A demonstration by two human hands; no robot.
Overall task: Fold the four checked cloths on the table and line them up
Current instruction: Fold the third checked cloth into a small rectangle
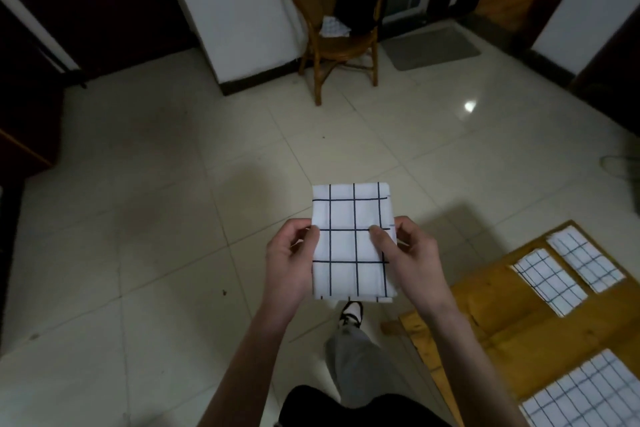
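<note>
- The left hand and the right hand together hold a folded checked cloth up in the air, over the tiled floor and off the worktop's left edge.
- Each hand pinches one side edge of that cloth, thumb on the front face and fingers curled behind.
- The held cloth is a flat upright rectangle, white with dark grid lines.
- On the wooden worktop, two smaller folded cloths lie just beside each other near the far corner: one nearer, one farther.
- A larger checked cloth lies at the worktop's near end, partly cut off by the frame.
- A wicker chair stands by the far wall.
</note>
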